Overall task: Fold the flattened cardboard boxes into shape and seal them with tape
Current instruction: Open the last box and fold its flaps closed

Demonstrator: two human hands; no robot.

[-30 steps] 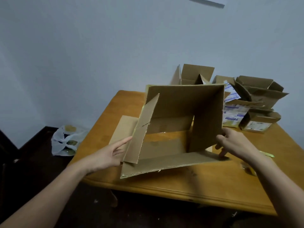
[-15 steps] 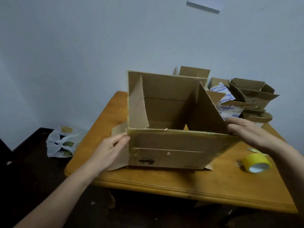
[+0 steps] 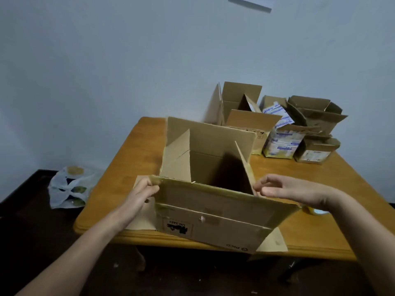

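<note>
A brown cardboard box (image 3: 213, 212) stands opened up on the wooden table (image 3: 132, 167), its upper flaps raised and its near wall facing me. My left hand (image 3: 141, 195) grips the left end of the near top flap, fingers curled over its edge. My right hand (image 3: 286, 190) is at the right end of that flap, fingers curled beside the right side flap; whether it grips the cardboard is unclear. A yellow roll of tape (image 3: 316, 210) lies on the table, mostly hidden behind my right wrist.
Several other cardboard boxes (image 3: 241, 116) stand at the back of the table by the wall, some with printed white and blue sides (image 3: 282, 144). A white plastic bag (image 3: 68, 186) lies on the dark floor to the left. The near table edge runs below the box.
The box has been tipped from lying on its side to standing with its opening up and has come nearer to me. Both hands have shifted to the ends of the near flap.
</note>
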